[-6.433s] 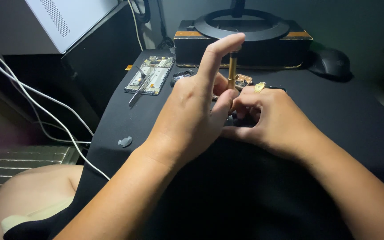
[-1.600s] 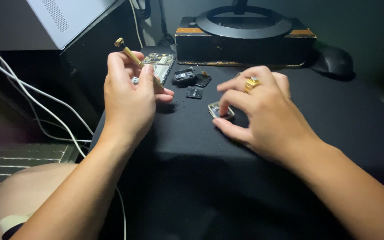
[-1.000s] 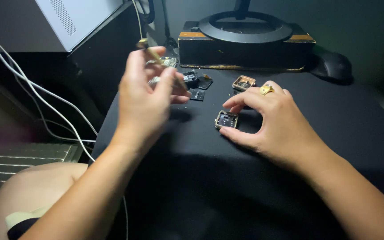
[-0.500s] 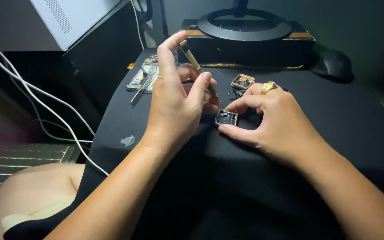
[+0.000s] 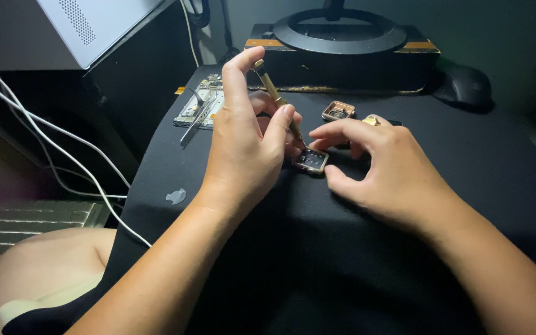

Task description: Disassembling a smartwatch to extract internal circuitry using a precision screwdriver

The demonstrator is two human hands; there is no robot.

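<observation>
The left hand (image 5: pixel 246 146) is raised off the counter (image 5: pixel 404 260), wrist bent, gripping a slim gold precision screwdriver (image 5: pixel 277 99) between thumb and middle fingers, with the index finger stretched up and capping its top end. The tool leans back toward the far left, and its tip comes down at a small square metal casing (image 5: pixel 311 160) with rounded corners, lying flat on the black mat. The right hand (image 5: pixel 383 167) lies low over the counter, fingers curled; its thumb presses the casing's near right edge and its fingertips pin the far side, so it is grasping the casing in place. A gold ring (image 5: pixel 371 120) shows on one of its fingers.

Just behind the hands sits a second small casing (image 5: pixel 338 111). To the far left, near the counter's left edge, lie a circuit board (image 5: pixel 203 108) and tweezers (image 5: pixel 195 118) across it. A monitor stand on a dark box (image 5: pixel 342 53) closes the back, with a mouse (image 5: pixel 464 87) at the far right. The counter's near part and right side lie open; white cables (image 5: pixel 51 149) hang off the left.
</observation>
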